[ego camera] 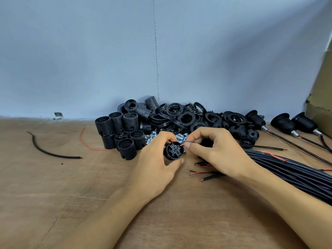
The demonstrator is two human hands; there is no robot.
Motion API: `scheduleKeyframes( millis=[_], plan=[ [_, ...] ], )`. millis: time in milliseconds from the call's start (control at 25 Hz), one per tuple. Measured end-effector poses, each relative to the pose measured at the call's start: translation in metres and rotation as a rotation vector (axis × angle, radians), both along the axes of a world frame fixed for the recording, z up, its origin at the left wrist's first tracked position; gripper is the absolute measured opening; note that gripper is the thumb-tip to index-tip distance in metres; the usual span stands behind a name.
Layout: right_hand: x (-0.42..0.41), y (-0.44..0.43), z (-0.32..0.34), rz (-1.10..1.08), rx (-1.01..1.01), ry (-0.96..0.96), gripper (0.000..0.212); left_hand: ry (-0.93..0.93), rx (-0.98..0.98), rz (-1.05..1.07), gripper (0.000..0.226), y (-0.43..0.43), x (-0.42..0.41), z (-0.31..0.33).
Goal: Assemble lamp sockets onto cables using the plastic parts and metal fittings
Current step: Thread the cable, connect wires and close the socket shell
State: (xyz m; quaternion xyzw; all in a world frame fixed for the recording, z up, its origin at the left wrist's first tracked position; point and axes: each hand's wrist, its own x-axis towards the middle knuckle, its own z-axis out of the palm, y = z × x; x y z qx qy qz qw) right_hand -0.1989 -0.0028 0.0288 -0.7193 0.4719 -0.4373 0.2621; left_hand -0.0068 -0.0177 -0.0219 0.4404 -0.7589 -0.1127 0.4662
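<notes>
Left hand [158,155] grips socket body [175,150], light rigid plastic; right hand [213,151] pinches thin floppy wire [188,142] near tip, best hold for steering

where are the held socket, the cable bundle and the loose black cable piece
socket [175,150], head view, its cross-shaped end face
cable bundle [287,169], head view, middle of the black strands
cable piece [52,155], head view, lower part of its curve

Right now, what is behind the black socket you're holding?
Shiny metal fittings lie behind the socket, with a heap of black rings farther back. The left hand and right hand cover some fittings, so I can't count them.
</notes>
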Motion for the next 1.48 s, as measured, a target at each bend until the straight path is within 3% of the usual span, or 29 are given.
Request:
scheduleKeyframes(
  millis=[360,640,1480],
  plan=[
    [0.002,0.0,-0.002,-0.036,-0.071,0.036,0.013,-0.01,-0.014,0.026,0.044,0.001,-0.001,0.0],
    [0.003,-0.001,-0.006,-0.064,-0.182,0.226,0.009,0.03,0.024,0.087,0.046,0.0,-0.001,-0.002],
    [0.0,-0.007,-0.008,-0.014,0.021,0.247,0.013,-0.075,0.161,0.039,0.036,0.008,-0.002,0.006]
  ],
)
